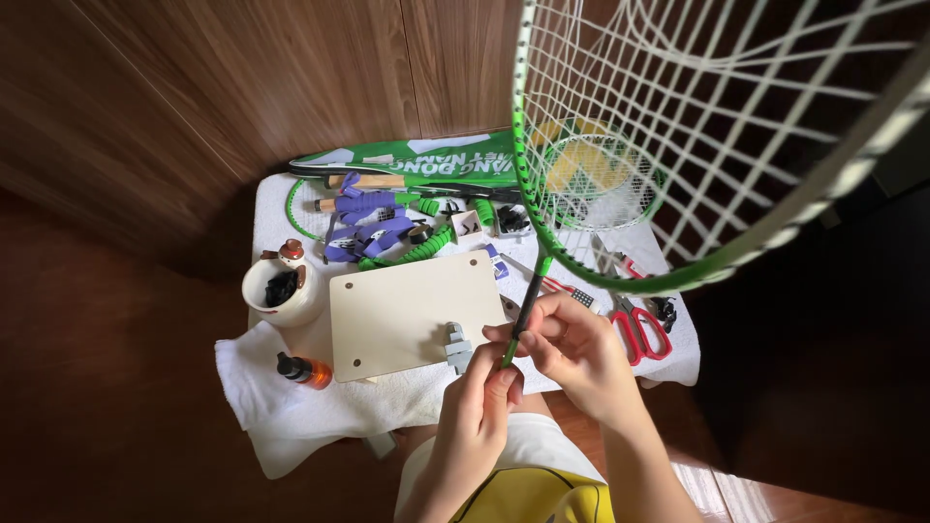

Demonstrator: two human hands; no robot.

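Racket head [717, 126] cut off at top and right, blocking the bench's [291, 407] far right corner; items there hard to make out. Both hands pinch the racket shaft [528, 300] over the near edge: left hand [480, 407] low, right hand [572, 349] above. Green printed racket bag [417, 160] along far edge; pale board [412, 310] at centre; red scissors [639, 329] by right edge.
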